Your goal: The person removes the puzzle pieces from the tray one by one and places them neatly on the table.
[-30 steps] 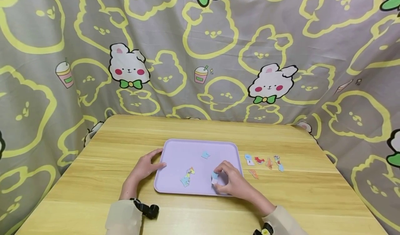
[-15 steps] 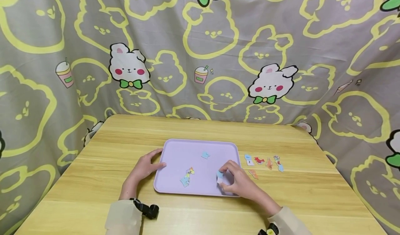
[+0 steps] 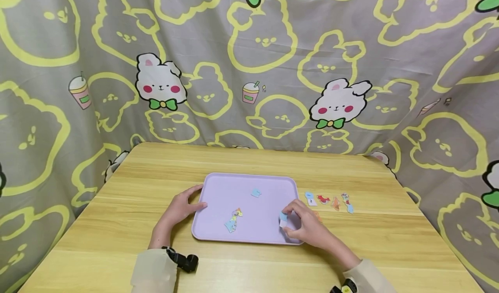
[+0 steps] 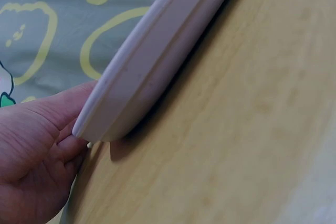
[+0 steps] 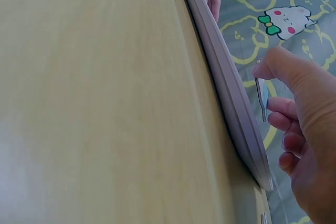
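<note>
The right hand pinches one blue-and-white puzzle piece over one tray, its long axis running away from the person, blue end farther, while the left hand grips the left rim, at least five loose pieces lying rightward on the wooden table before a patterned curtain.

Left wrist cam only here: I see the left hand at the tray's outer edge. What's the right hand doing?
Observer: Right hand pinches a blue-and-white piece over the right part of the tray.
Operator: Anything lying in it?
Observer: Yes: a light-blue piece toward the far side, plus a multicoloured patch left of centre, nearer the person.
Operator: Outside it?
Observer: Head view: a red piece among several on the table, right of the tray.
</note>
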`<action>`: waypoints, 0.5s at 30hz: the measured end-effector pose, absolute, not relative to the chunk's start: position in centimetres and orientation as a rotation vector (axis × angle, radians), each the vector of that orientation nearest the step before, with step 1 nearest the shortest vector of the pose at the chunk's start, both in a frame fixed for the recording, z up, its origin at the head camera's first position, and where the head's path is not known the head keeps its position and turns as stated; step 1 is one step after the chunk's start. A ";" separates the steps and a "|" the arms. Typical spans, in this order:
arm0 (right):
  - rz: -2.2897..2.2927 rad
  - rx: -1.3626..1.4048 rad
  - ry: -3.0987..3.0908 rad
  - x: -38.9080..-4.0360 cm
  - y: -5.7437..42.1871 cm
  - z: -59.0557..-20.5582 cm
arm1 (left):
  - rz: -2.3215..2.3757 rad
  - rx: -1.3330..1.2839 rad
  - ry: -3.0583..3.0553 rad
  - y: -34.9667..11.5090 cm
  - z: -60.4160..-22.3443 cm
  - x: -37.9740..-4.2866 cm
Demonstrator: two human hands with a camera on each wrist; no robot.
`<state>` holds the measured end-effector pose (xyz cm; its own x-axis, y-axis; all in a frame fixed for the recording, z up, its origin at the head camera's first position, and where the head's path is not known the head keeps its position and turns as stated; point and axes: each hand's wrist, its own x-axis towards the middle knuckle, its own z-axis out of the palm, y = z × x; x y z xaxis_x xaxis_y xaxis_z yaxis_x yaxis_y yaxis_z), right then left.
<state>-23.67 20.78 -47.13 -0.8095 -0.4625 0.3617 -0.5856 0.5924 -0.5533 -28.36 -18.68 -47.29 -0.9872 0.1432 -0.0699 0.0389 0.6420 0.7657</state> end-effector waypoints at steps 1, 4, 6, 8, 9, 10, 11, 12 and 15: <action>1.010 0.876 -2.636 -23.7 21.0 -47.1 | 1.272 0.153 2.736 -18.7 -47.3 -28.3; 1.012 0.879 -2.617 -23.7 21.5 -47.1 | 1.277 0.153 2.738 -18.6 -47.2 -28.4; 1.016 0.886 -2.606 -23.7 21.8 -47.1 | 1.276 0.151 2.738 -18.6 -47.2 -28.4; 1.005 0.894 -2.597 -23.8 22.1 -47.2 | 1.272 0.152 2.733 -18.6 -47.2 -28.4; 1.002 0.892 -2.595 -23.8 22.3 -47.2 | 1.275 0.147 2.729 -18.6 -47.2 -28.4; 0.996 0.887 -2.597 -23.8 22.5 -47.2 | 1.277 0.144 2.726 -18.6 -47.2 -28.4; 0.989 0.883 -2.595 -23.8 22.6 -47.3 | 1.274 0.147 2.726 -18.6 -47.2 -28.4; 0.982 0.879 -2.591 -23.8 22.8 -47.3 | 1.272 0.148 2.725 -18.6 -47.2 -28.4; 0.972 0.849 -2.589 -23.8 23.2 -47.4 | 1.277 0.143 2.722 -18.6 -47.2 -28.4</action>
<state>-23.82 23.19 -47.36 -0.7996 -0.4345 0.4145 -0.6000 0.6081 -0.5198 -28.44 -18.64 -47.22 -0.9868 0.1415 -0.0787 0.0299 0.6371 0.7702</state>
